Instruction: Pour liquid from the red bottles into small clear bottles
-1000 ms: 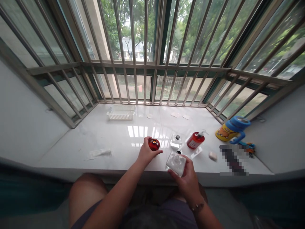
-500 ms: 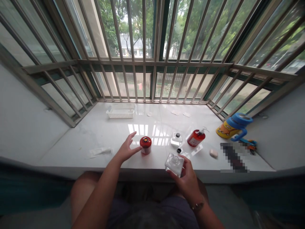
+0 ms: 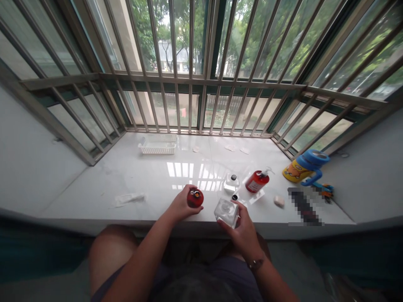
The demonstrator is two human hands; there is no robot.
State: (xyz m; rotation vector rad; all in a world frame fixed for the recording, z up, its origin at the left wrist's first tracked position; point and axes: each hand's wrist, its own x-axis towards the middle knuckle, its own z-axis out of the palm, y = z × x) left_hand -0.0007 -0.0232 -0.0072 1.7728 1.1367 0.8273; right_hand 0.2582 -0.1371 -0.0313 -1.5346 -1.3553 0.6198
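On the glossy white stone sill [image 3: 78, 193], from the left, lies a flat, crinkled strip of translucent wrapping [image 3: 129, 199]; farther back sits a shallow rectangular basket of white perforated plastic [image 3: 158, 150]. My left hand [image 3: 179, 206] curls round a glossy red rounded bottle [image 3: 195, 198] with a small dark-rimmed opening on top, near the sill's front edge; I cannot tell whether its base touches the stone. Beside it, a clear, thick-walled square container [image 3: 225, 212] is tilted in my right hand [image 3: 242, 233], thumb and fingers gripping its side. Just beyond it shows a small round black piece [image 3: 234, 197], and behind that stands a squat clear bottle with a black top [image 3: 231, 183]. Next come a translucent red cylindrical bottle with a pale pump [image 3: 257, 181], a smooth pale rounded lump [image 3: 278, 201] and a chunky blue-and-yellow handled flask [image 3: 302, 167].
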